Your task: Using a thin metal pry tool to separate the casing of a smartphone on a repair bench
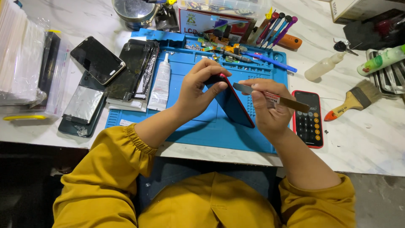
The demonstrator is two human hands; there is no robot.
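Observation:
My left hand (198, 88) grips the top of a red-edged phone (231, 103), which stands tilted on its lower edge on the blue work mat (185, 114). My right hand (270, 107) holds a thin flat metal pry tool (291, 101), its tip at the phone's upper edge. Both sleeves are mustard yellow.
A red phone with a lit calculator screen (308, 119) lies right of the mat, beside a paintbrush (352, 101). A glue tube (160, 83), stacked phone screens (133, 67) and a dark phone (97, 60) lie left. Screwdrivers (276, 27), a small squeeze bottle (322, 66) and boxes stand behind.

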